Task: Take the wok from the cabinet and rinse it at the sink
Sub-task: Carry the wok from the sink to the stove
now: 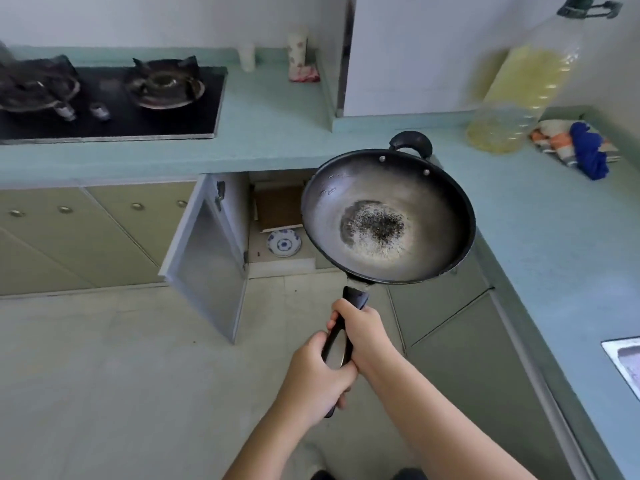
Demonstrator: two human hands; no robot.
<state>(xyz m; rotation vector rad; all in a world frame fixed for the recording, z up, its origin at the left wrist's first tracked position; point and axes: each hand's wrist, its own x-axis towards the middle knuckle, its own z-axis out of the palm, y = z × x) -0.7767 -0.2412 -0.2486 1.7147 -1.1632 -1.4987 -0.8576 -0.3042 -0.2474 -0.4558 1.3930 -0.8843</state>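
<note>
A dark metal wok (388,216) with a black long handle and a small loop handle hangs in the air in front of the counter corner. Burnt specks sit in its bottom. My right hand (363,332) grips the handle nearer the bowl. My left hand (317,375) grips the handle's end. Behind the wok the cabinet (280,216) stands with its door (207,261) swung open. A corner of the steel sink (625,358) shows at the right edge.
A blue-and-white plate (284,243) lies on the cabinet floor. A gas hob (104,98) is set into the teal counter (277,126) at the left. A large oil bottle (519,91) and rags (575,147) sit on the right counter. Two cups (298,51) stand at the back.
</note>
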